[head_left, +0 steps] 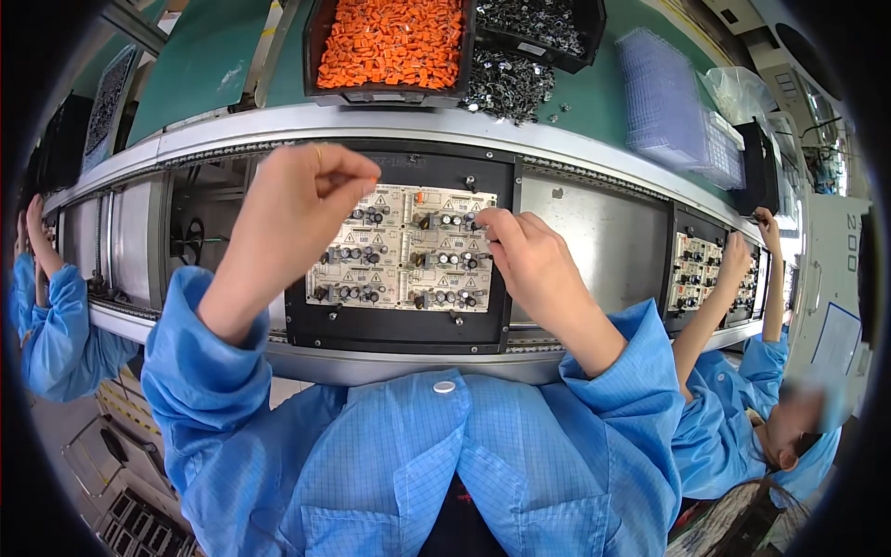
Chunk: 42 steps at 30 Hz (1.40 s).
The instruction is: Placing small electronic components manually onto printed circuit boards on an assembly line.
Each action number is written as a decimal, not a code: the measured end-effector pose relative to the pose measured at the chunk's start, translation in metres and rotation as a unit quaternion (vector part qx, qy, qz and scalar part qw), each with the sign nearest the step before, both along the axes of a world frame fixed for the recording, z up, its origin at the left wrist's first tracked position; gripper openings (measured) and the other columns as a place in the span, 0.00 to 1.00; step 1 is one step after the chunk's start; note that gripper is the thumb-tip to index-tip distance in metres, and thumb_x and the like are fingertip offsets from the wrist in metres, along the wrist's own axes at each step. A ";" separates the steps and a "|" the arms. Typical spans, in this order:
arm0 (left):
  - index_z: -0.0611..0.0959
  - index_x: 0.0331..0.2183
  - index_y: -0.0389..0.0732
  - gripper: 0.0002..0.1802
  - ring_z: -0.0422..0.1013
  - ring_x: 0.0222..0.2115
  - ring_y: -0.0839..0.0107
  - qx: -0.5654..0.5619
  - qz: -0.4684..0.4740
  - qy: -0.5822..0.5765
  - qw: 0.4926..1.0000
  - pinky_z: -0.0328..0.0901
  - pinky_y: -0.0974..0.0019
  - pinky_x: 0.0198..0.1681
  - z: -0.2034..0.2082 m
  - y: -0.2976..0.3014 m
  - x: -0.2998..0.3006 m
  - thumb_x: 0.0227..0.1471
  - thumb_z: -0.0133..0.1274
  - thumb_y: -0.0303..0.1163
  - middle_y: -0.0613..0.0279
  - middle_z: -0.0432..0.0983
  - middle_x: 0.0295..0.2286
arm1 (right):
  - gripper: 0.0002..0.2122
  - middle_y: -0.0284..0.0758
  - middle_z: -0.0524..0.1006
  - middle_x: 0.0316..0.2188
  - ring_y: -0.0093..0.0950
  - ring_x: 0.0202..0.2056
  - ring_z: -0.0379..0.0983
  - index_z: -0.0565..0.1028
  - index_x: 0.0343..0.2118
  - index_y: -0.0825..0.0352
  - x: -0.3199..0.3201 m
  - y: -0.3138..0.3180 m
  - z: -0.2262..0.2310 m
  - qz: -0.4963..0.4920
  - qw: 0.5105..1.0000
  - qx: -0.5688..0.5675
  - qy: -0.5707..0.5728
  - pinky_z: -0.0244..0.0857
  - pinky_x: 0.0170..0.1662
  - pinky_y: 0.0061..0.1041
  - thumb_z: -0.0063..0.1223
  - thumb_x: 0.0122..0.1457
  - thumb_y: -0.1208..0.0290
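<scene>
In front of me a beige circuit board panel (401,295) lies in a black carrier frame (371,336). Rows of black capacitors and other small parts stand on it, and one small orange part (419,198) sits near its top edge. My left hand (295,206) hovers over the panel's upper left, thumb and fingers pinched, with a bit of orange showing at the tips. At the panel's upper right edge is my right hand (538,265), its fingers curled together close to the capacitors. Whatever lies between those fingertips is hidden.
Behind the metal conveyor rail (278,125) stands a black bin of orange parts (390,42). Beside it are a bin (538,23) and a loose heap of dark metal clips (509,85). Stacked clear trays (664,93) stand at right. Co-workers' hands (735,260) handle another board there.
</scene>
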<state>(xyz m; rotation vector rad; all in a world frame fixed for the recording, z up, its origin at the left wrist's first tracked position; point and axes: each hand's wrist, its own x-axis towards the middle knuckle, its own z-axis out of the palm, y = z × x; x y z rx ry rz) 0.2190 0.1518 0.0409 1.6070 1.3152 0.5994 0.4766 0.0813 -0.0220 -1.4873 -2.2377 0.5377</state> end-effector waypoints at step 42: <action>0.82 0.30 0.35 0.05 0.71 0.33 0.54 0.177 -0.136 0.170 0.960 0.67 0.58 0.37 -0.041 -0.033 0.058 0.46 0.60 0.22 0.54 0.77 0.27 | 0.08 0.37 0.78 0.32 0.31 0.30 0.75 0.79 0.38 0.68 0.114 0.133 -0.021 -0.109 0.985 0.119 0.055 0.69 0.36 0.26 0.56 0.55 0.78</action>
